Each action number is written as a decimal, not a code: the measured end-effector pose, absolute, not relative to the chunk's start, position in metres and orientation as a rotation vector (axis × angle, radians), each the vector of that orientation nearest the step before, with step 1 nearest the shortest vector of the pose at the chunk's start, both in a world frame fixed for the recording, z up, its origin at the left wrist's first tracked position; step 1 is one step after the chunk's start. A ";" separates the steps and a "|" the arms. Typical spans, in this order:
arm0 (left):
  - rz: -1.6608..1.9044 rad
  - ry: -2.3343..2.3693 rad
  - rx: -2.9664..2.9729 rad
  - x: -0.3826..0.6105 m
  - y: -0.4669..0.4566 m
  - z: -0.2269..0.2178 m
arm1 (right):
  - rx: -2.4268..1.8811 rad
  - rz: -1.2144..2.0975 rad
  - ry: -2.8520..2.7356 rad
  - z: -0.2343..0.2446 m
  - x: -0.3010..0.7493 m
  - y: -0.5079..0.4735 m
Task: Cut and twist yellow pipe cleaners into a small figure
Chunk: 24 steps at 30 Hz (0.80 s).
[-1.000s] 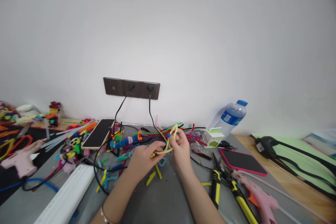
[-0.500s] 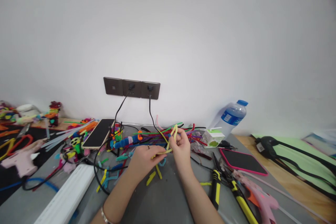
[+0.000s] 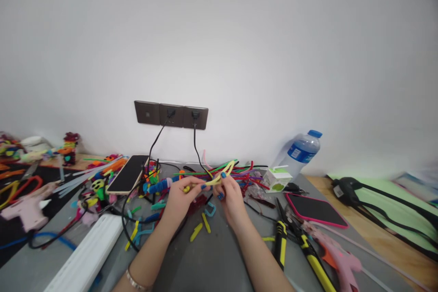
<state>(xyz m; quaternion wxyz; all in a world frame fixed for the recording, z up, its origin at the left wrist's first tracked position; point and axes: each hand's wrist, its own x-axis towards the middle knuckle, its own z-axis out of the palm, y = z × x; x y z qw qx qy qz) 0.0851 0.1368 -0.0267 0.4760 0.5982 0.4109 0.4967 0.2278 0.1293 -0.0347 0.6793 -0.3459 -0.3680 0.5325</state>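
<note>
Between my two hands is a bent yellow pipe cleaner (image 3: pixel 230 168), looped at its upper end. My left hand (image 3: pixel 183 196) pinches its left part between thumb and fingers. Closed on it near the loop is my right hand (image 3: pixel 231 194), blue nails showing. Short yellow pipe cleaner pieces (image 3: pixel 196 232) and a bent light-blue piece (image 3: pixel 210 210) lie on the grey table (image 3: pixel 212 264) just below. Behind the hands, a heap of coloured pipe cleaners (image 3: pixel 248 175) runs along the wall.
To the right are yellow-and-black pliers (image 3: pixel 310 253), a pink glue gun (image 3: pixel 342 260), a pink-edged phone (image 3: pixel 316 210), a small white box (image 3: pixel 277 179) and a water bottle (image 3: pixel 303 150). A white power strip (image 3: pixel 87 253), black cables (image 3: pixel 125 212) and another phone (image 3: pixel 128 174) sit on the left.
My left hand has moved up and slightly left, and my right hand has turned. The yellow loop has tipped from upright to leaning right.
</note>
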 end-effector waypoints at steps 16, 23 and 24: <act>0.979 0.887 1.390 0.089 0.134 -0.026 | -0.680 1.289 -0.678 -0.025 0.225 0.127; 0.893 0.796 1.400 0.091 0.128 -0.024 | -0.748 1.186 -0.685 -0.025 0.227 0.126; 0.877 0.785 1.395 0.091 0.127 -0.024 | -0.750 1.192 -0.693 -0.025 0.228 0.126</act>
